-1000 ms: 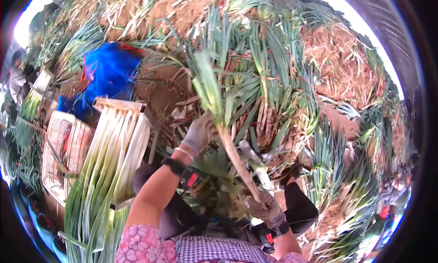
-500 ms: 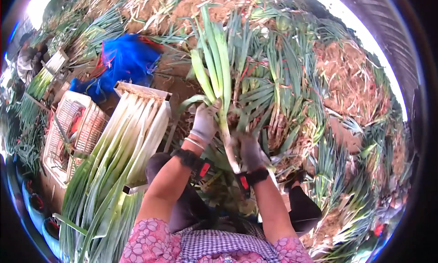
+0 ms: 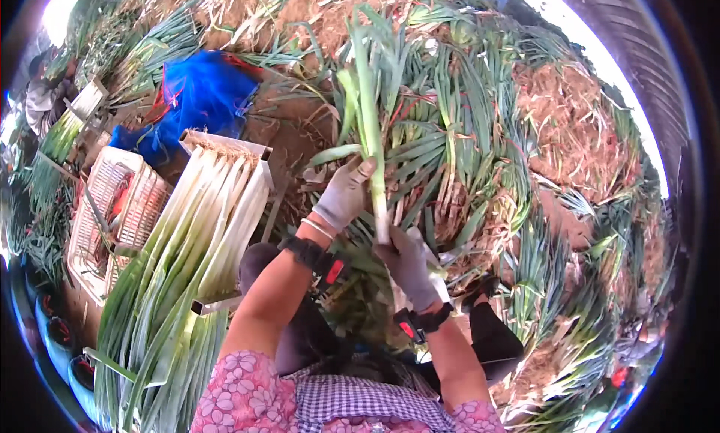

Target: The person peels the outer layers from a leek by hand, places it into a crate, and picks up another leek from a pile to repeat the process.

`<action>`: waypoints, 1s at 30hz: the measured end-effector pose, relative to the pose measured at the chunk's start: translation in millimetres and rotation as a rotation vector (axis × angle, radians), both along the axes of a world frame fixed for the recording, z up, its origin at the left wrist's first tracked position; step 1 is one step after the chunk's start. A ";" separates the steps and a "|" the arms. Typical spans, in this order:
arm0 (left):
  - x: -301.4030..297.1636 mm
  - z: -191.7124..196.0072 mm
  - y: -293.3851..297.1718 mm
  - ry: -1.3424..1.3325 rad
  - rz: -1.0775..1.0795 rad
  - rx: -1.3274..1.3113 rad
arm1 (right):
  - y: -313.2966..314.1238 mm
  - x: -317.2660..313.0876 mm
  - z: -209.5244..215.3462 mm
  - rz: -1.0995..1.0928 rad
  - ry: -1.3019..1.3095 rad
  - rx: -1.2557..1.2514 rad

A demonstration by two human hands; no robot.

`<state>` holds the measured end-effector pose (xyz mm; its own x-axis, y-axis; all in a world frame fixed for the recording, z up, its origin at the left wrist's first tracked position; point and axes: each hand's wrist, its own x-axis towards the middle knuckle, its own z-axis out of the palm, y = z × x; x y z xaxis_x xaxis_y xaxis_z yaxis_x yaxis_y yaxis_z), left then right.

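A long green onion [image 3: 366, 110] stands nearly upright before me, its green leaves toward the far side and its white shank toward me. My left hand [image 3: 346, 193], in a pale glove, is closed round the stalk where green turns to white. Lower down, the gloved fingers of my right hand [image 3: 409, 264] pinch the white shank near its root end. The root tip itself is hidden by this hand. To the left, a metal rack [image 3: 236, 146] carries a thick row of green onions [image 3: 180, 238], roots at the far end and leaves hanging toward me.
Left of the rack sits a cream plastic basket [image 3: 97, 208], with blue netting [image 3: 206, 88] beyond it. Heaps of untrimmed green onions [image 3: 450, 133] cover the ground ahead and to the right. Another person [image 3: 49, 99] is at the far left, beside a second loaded rack [image 3: 82, 106].
The green onion has swung more upright, its leaves drawn closer together. My right hand has turned and now pinches the shank from the right; my left hand has shifted slightly right.
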<state>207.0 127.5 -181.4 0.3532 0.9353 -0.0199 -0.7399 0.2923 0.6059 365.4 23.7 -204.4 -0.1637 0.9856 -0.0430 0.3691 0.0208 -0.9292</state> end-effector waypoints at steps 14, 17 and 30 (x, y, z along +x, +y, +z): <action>21.6 -24.8 -17.5 0.068 0.112 -0.113 | 39.0 -30.9 24.9 -0.183 0.529 -0.028; 10.0 -22.5 -20.1 0.146 0.097 -0.169 | 40.0 -39.7 16.7 -0.131 0.583 0.042; 18.2 -34.7 -18.3 0.134 0.200 -0.178 | 47.4 -45.7 -1.5 -0.156 0.167 0.290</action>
<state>225.2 109.2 -216.1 0.1453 0.9636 -0.2242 -0.7101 0.2594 0.6546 319.7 71.2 -205.8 0.0086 0.9666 0.2560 0.2326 0.2470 -0.9407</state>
